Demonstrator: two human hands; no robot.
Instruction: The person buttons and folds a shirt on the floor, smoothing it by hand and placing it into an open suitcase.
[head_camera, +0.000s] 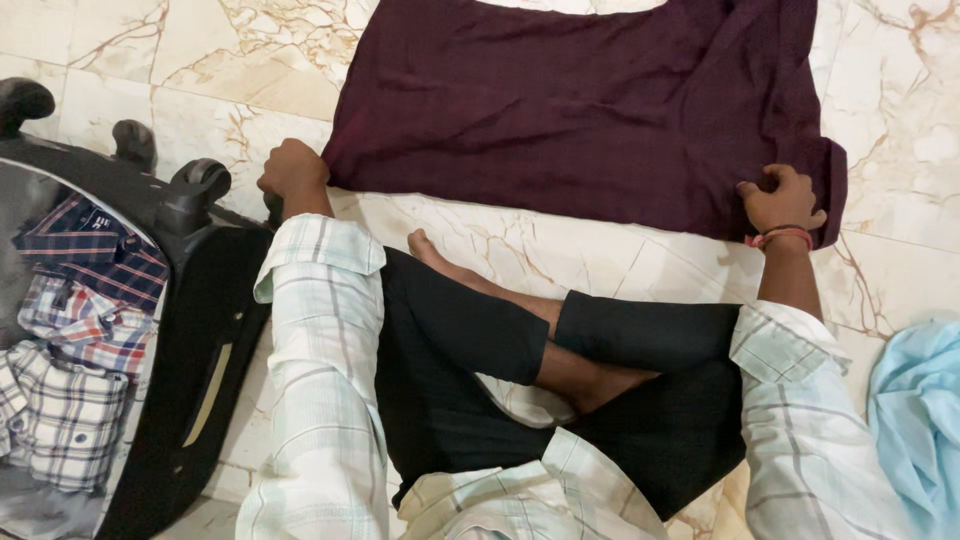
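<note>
- The scene is lit evenly and fairly brightly by soft indoor light.
- A mild sheen is seen on the marble floor; no harsh glare is produced.
- Only faint shadows are cast beneath the maroon shirt.
- Slight softness is noticed at the frame edges.

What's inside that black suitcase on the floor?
The open black suitcase holds folded checked shirts: a navy one, a red-and-blue one and a black-and-white one. Anything beneath them is covered.
</note>
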